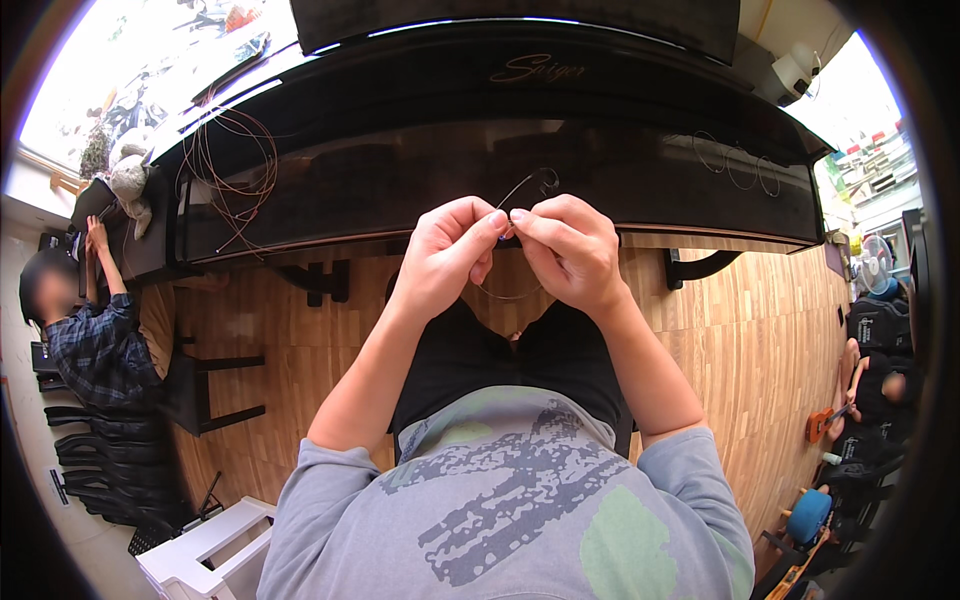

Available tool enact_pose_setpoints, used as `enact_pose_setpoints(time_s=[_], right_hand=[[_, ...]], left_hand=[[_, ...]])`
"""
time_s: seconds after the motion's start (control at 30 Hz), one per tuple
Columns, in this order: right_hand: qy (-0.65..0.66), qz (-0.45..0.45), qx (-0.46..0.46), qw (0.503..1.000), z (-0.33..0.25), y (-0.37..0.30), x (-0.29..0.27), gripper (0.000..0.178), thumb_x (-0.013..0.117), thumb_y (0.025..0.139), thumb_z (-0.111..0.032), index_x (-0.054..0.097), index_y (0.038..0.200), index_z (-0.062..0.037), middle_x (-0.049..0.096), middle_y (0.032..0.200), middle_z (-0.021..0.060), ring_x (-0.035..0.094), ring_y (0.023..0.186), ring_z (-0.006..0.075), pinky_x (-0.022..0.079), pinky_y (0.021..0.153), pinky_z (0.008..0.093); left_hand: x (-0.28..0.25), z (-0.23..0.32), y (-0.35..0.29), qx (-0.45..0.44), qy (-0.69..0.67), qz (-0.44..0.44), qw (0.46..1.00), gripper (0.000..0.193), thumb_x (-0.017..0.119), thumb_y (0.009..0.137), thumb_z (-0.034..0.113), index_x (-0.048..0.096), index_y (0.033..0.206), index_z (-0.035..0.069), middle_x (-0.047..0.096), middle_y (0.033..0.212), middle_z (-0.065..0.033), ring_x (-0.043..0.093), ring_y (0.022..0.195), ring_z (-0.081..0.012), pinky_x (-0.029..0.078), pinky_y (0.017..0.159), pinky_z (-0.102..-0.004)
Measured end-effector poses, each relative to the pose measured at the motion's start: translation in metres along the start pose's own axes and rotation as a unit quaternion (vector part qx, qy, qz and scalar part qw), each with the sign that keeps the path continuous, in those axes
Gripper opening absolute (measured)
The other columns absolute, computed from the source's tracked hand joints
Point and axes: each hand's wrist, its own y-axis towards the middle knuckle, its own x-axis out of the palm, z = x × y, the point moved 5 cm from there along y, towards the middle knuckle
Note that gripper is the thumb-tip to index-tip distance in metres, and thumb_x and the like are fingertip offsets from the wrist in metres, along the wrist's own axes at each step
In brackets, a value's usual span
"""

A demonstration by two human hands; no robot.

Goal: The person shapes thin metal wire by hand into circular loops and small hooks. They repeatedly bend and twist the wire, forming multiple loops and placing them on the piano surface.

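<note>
In front of my body, at the near edge of a closed black piano point(400, 175), my left hand point(445, 255) and my right hand point(578, 250) meet with thumbs and forefingers pinched together. Between the fingertips is a thin guitar string point(519, 184). One dark curve of it loops up over the piano lid, and another arc hangs below my hands above my lap. A tiny bluish bit shows at the pinch, too small to make out. Both hands are closed on the string, and the fingers partly cover it.
Loose copper-coloured strings point(273, 165) lie coiled on the lid's left end, with thin pale loops of string point(735, 182) at its right. A person point(105, 340) sits at far left; another, at far right, has a small orange ukulele point(819, 425). A white stand point(215, 550) stands at lower left.
</note>
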Motion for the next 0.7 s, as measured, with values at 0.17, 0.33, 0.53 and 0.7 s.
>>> enact_pose_setpoints(time_s=[0.17,0.33,0.53,0.7], right_hand=[[0.006,-0.013,0.0,1.0,-0.003,-0.003,-0.003,0.024,0.071,0.071,0.004,0.068,0.092,-0.0066,0.062,0.077,0.005,0.061,0.064,0.0182,0.049,0.053,0.0267],[0.135,0.062,0.172,0.974,0.012,-0.005,0.003,0.011,0.069,0.081,-0.002,0.069,0.092,-0.0056,0.062,0.079,0.0037,0.06,0.065,0.0126,0.047,0.054,0.0224],[0.421,0.11,0.457,0.776,0.021,-0.014,0.009,0.006,0.062,0.091,-0.006,0.063,0.095,-0.0012,0.061,0.076,0.0039,0.056,0.059,0.0077,0.045,0.052,0.02],[0.385,0.081,0.467,0.792,0.022,-0.015,0.007,0.004,0.063,0.089,-0.005,0.062,0.093,-0.0024,0.059,0.069,0.0018,0.046,0.045,0.0013,0.036,0.039,0.0171]], left_hand=[[0.001,0.0,-0.002,0.005,0.043,0.043,0.998,0.019,0.056,0.096,0.018,0.059,0.089,0.001,0.052,0.065,0.0049,0.042,0.049,0.0004,0.033,0.042,-0.0169],[0.004,0.001,-0.003,0.038,0.08,0.063,0.994,0.013,0.054,0.096,0.012,0.06,0.095,0.001,0.053,0.067,0.0042,0.043,0.052,-0.0002,0.034,0.045,-0.0176],[0.012,0.013,-0.01,0.222,0.347,0.13,0.902,0.011,0.059,0.086,-0.001,0.064,0.096,-0.001,0.056,0.071,-0.0065,0.052,0.058,-0.0128,0.043,0.051,-0.0239],[0.019,0.017,-0.015,0.315,0.435,0.14,0.832,0.016,0.064,0.08,-0.004,0.065,0.095,0.001,0.058,0.072,-0.0073,0.056,0.054,-0.0153,0.045,0.047,-0.025]])
